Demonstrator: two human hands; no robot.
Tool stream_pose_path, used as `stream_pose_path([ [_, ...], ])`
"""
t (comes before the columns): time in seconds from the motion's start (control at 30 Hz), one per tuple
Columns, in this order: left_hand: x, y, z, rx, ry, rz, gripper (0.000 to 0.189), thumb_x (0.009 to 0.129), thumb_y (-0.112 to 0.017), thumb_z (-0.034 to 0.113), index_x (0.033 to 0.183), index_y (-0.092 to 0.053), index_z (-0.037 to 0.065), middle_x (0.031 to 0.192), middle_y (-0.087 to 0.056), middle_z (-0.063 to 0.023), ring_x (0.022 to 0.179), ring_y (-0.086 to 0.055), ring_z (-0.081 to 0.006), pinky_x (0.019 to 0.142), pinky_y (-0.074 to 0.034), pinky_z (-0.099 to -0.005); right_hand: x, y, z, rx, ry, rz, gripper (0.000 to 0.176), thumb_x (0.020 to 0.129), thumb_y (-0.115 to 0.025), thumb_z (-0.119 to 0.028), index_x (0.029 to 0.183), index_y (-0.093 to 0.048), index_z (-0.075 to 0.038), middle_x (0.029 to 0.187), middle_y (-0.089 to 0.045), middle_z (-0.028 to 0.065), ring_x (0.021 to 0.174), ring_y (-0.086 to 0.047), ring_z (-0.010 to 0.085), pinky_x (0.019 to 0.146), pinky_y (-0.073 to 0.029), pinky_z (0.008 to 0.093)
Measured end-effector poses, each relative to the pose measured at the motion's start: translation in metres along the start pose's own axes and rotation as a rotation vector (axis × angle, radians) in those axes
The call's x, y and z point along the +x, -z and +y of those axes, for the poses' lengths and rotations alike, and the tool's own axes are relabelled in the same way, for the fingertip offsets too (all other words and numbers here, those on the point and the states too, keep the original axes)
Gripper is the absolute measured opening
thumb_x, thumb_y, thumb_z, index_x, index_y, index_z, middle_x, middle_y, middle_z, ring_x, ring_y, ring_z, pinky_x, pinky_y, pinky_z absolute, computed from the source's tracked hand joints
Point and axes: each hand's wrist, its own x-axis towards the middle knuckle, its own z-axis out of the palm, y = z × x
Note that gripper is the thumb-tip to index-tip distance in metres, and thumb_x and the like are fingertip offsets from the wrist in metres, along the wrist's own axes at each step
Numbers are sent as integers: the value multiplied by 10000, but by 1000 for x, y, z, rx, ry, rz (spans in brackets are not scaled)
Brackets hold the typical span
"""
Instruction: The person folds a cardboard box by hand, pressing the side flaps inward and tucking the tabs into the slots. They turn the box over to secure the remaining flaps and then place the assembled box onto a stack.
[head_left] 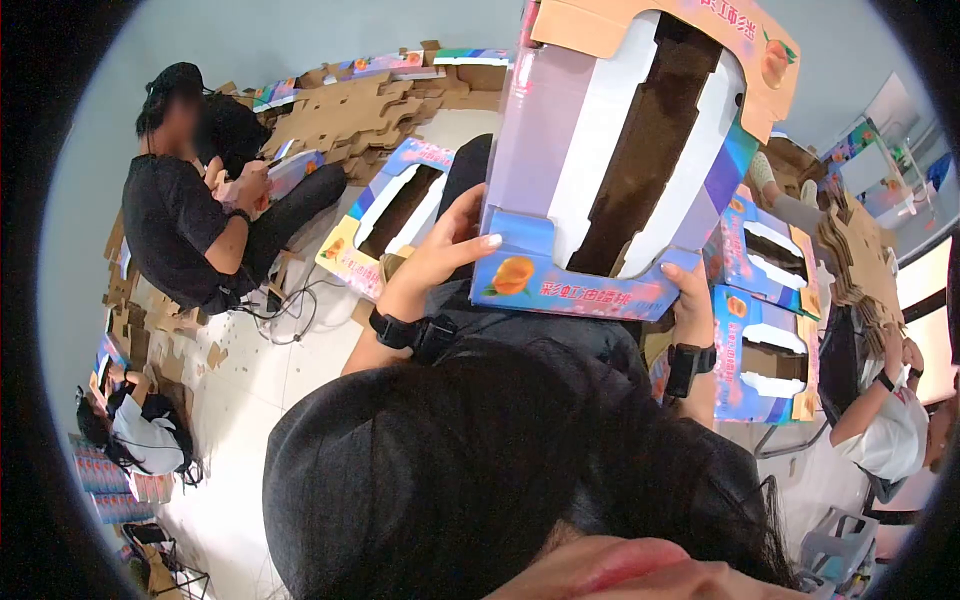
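Carton (pixel 545 130), printed purple, blue and white w/ peach pics, is up in front of us, off the floor, held in both our hands. Dark hair (pixel 450 470) fills the view just below the carton. Our left hand (pixel 440 255) grasps the carton's lower left corner, thumb on the blue front flap, fingers curled round the edge. Our right hand (pixel 688 300) grips the lower right corner, a fingertip over the flap's end. Black bands (pixel 395 328) sit on both wrists, below the carton. The carton's face is open: white flaps either side of a brown gap, orange flap at the far end. Just right of the carton we see a stack of like boxes (pixel 765 300). Left of and behind it, one more box (pixel 385 215) lies on the pale floor (pixel 260 380). Further left, a person in black (pixel 180 220) sits on the floor w/ another box in hand. Beyond, upper left of the carton, is a pile of brown cardboard blanks (pixel 350 115). Far right, a person in white (pixel 890 430).
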Motion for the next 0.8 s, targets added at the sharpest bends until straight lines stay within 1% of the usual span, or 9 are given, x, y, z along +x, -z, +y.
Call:
stream_pose_path([
  [0.07, 0, -2, 0, -12, -21, 5, 872, 830, -762, 235, 1485, -257, -39, 1440, -413, -163, 1315, -435, -241, 1099, -346, -372, -2, -1, -2, -3, 17, -4, 853, 668, -825, -112, 1404, -400, -43, 1188, -599, 96, 1102, -590, 225, 949, -480, 365],
  [0.2, 1, 0, -1, -2, -88, -26, 922, 788, -797, 265, 1488, -270, -23, 1441, -417, -156, 1330, -426, -251, 1114, -327, -379, -8, 3, -5, -149, 59, -9, 848, 693, -835, -119, 1411, -391, -50, 1205, -587, 87, 1107, -578, 207, 955, -468, 353],
  [0.23, 0, 2, -4, 7, -74, 1, 951, 773, -809, 265, 1498, -260, -12, 1450, -413, -156, 1341, -415, -254, 1124, -312, -388, -12, -1, -12, -188, 73, -12, 847, 698, -837, -120, 1414, -388, -53, 1211, -584, 86, 1109, -575, 203, 953, -468, 351],
  [0.37, 0, 6, -5, 81, -88, -74, 978, 765, -818, 274, 1505, -247, -13, 1456, -411, -162, 1346, -410, -256, 1124, -312, -394, -23, -1, -21, -293, 109, -21, 854, 707, -840, -124, 1422, -376, -61, 1238, -568, 88, 1122, -568, 199, 950, -470, 351],
  [0.47, 0, 8, -6, 127, -80, -122, 985, 765, -819, 283, 1504, -243, -19, 1454, -413, -166, 1346, -410, -255, 1123, -312, -393, -29, 7, -16, -332, 150, -39, 887, 713, -837, -133, 1449, -347, -58, 1260, -556, 95, 1127, -566, 202, 947, -472, 354],
  [0.53, 0, 7, -7, 121, -80, -139, 984, 768, -819, 299, 1499, -247, -28, 1453, -412, -169, 1343, -412, -254, 1122, -314, -392, -37, 8, -10, -221, 106, -8, 903, 724, -829, -143, 1466, -324, -51, 1276, -546, 100, 1130, -564, 206, 958, -466, 354],
  [0.67, 0, -2, -1, 31, -17, -122, 902, 835, -763, 306, 1489, -253, -48, 1456, -406, -173, 1342, -413, -250, 1120, -316, -388, -39, -2, 2, -107, 48, 83, 912, 748, -810, -156, 1489, -291, -36, 1298, -536, 103, 1150, -554, 214, 986, -448, 351],
  [0.73, 2, -4, -3, 11, 18, -107, 834, 885, -718, 296, 1485, -258, -55, 1460, -399, -180, 1344, -410, -249, 1119, -317, -386, -36, -8, 1, -58, 69, 118, 874, 766, -796, -145, 1483, -309, -29, 1299, -538, 103, 1164, -548, 210, 996, -439, 342],
  [0.8, 6, -5, -8, 94, 59, 11, 761, 921, -677, 277, 1478, -275, -50, 1442, -418, -184, 1329, -425, -241, 1110, -331, -379, -30, -19, -6, -24, 73, 130, 837, 783, -783, -133, 1477, -327, -26, 1301, -540, 106, 1173, -545, 204, 1000, -436, 334],
])
